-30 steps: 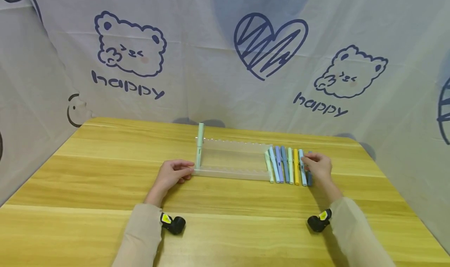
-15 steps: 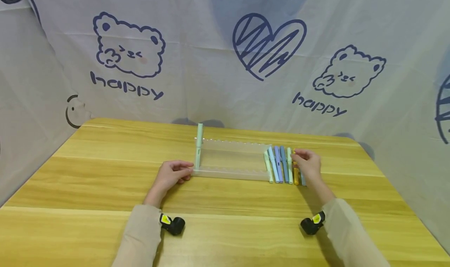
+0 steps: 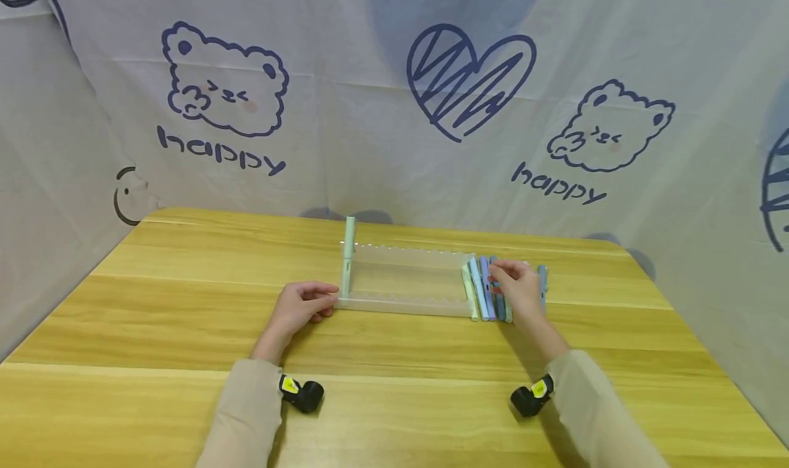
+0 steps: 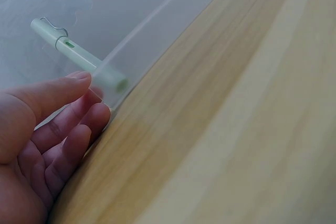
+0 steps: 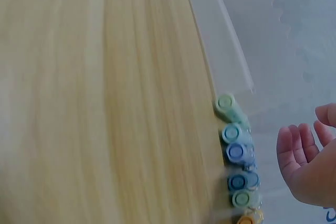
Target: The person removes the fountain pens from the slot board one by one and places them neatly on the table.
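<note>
So the left hand (image 3: 300,306) is resting on the tabletop (image 3: 185,331), fingertips touching the left end of the clear pen rack (image 3: 407,279), which sits toward the far edge, about mid-width. Fingers look relaxed, not clamped round anything. One mint green pen (image 3: 348,255) already stands upright in the leftmost slot, right by those fingers.

The right hand (image 3: 518,291) is over the row of pens (image 3: 483,290) lying side by side off the rack's right end. From the head view I can't tell whether its grip has closed on a pen yet. The wrist view shows the fingers only loosely curled beside the pen caps (image 5: 235,153), so probably nothing is held.

My worry: those pens are packed tight and round, so pinching one out of the middle could easily nudge its neighbours and send a few rolling toward the right edge. There's a grey-blue pen (image 3: 542,286) lying apart on the far side of the hand. Also, the rack looks light, and a left hand that's only touching it might let it slide or tip, and the standing pen would go over.
</note>
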The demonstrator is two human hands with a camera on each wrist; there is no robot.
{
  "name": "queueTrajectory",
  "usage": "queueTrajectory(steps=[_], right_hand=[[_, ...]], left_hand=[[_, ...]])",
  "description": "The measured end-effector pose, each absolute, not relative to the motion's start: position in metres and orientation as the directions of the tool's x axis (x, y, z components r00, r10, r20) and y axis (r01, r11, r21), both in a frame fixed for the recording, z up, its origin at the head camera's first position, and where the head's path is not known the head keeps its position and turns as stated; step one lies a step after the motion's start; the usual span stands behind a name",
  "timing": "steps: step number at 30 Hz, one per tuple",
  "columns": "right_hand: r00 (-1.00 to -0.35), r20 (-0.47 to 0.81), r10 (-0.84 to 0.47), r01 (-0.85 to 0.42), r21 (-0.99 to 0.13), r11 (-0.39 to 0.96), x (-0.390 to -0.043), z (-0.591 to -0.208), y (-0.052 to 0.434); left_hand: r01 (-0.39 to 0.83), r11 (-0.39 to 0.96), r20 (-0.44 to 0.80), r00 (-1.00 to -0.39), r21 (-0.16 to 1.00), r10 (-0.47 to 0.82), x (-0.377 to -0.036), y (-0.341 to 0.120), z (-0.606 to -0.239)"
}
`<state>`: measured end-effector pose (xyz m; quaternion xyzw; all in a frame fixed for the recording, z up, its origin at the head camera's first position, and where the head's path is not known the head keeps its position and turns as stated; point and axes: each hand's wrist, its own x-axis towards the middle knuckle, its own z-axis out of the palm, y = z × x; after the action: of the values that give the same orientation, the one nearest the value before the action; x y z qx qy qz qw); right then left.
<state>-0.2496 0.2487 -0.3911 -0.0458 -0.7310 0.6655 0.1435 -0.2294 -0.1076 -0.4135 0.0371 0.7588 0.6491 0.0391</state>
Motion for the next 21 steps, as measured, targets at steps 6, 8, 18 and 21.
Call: queueTrajectory(steps=[6, 8, 18, 21], right_hand=[[-0.957, 0.174, 0.234, -0.171, -0.985, 0.037, -0.268, -0.415, 0.248], [-0.956, 0.197, 0.218, -0.196, -0.98, 0.028, -0.272, -0.42, 0.246], [-0.97, 0.162, 0.182, -0.157, -0.987, 0.043, -0.244, -0.382, 0.201], [-0.97, 0.196, 0.142, -0.199, -0.98, -0.004, -0.245, -0.385, 0.196]], left_hand=[[0.009, 0.158, -0.008, -0.994, 0.987, 0.107, -0.229, -0.107, -0.414], [0.008, 0.159, -0.009, -0.994, 0.987, 0.106, -0.229, -0.107, -0.414], [-0.005, 0.153, -0.022, -0.994, 0.988, 0.106, -0.228, -0.107, -0.412], [-0.005, 0.153, -0.021, -0.994, 0.988, 0.108, -0.227, -0.107, -0.412]])
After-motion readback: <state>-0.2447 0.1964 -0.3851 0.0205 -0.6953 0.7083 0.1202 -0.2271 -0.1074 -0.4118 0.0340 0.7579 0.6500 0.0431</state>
